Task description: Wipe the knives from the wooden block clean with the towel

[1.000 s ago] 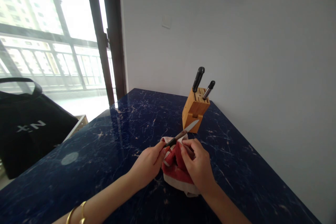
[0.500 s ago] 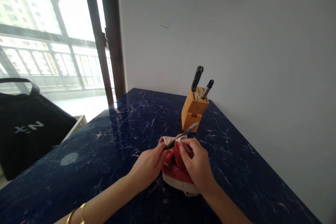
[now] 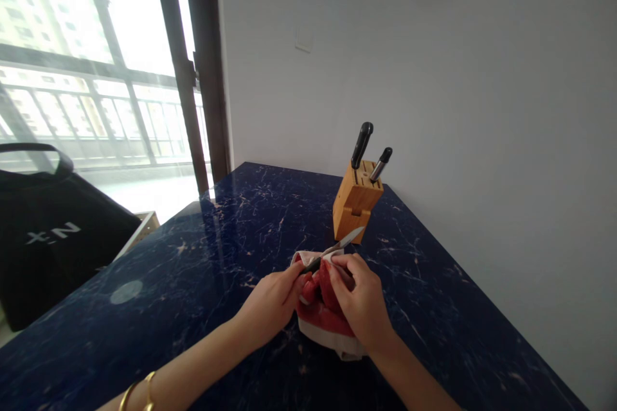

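Observation:
My left hand [image 3: 272, 298] is closed around the dark handle of a knife [image 3: 351, 237], whose blade points up and away to the right. Bunched between both hands is a red and white cloth [image 3: 322, 316], its pale lower edge hanging near the tabletop. The fingers of my right hand [image 3: 359, 292] pinch a fold of this cloth beside the base of the blade. Beyond the knife tip stands a wooden knife block [image 3: 353, 202]. My fingers and the cloth hide part of the knife handle.
The hands work over a dark blue marbled table [image 3: 270, 205]. A black-handled knife [image 3: 362, 144] and a tool with a metal and black handle [image 3: 381, 164] stick out of the block. At left is a black bag [image 3: 58, 244] beside the table; a grey wall [image 3: 434, 77] rises behind.
The knife blade has turned slightly, showing more of its flat side. Both hands keep almost the same place, still holding the knife and the cloth.

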{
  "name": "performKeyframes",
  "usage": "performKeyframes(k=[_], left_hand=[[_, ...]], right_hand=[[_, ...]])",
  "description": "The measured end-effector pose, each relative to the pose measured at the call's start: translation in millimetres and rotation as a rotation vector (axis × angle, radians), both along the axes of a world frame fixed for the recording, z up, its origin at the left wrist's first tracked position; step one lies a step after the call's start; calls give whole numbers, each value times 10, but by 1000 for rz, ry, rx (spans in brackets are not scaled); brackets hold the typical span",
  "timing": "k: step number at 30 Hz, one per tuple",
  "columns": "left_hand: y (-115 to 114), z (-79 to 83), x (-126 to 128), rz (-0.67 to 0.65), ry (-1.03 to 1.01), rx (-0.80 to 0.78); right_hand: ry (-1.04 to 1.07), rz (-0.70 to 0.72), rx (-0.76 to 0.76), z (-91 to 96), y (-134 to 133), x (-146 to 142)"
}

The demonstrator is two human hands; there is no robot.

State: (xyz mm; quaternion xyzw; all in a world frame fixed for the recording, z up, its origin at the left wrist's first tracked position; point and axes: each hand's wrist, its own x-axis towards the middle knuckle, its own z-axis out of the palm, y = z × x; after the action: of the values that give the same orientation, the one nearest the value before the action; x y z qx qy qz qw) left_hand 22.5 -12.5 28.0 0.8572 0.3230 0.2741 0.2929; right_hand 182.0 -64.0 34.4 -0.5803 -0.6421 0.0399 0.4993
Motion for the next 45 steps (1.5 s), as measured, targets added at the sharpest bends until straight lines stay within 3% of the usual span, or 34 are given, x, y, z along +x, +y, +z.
performKeyframes(k=[16, 29, 45], left_hand=[[23, -5, -4, 29, -106, 6], [23, -19, -28, 43, 101, 123], [9, -61, -18, 25, 131, 129]], right_hand=[[-53, -31, 16, 6, 7, 14], [4, -4, -3, -4, -5, -2], [40, 14, -33, -21, 2, 11]])
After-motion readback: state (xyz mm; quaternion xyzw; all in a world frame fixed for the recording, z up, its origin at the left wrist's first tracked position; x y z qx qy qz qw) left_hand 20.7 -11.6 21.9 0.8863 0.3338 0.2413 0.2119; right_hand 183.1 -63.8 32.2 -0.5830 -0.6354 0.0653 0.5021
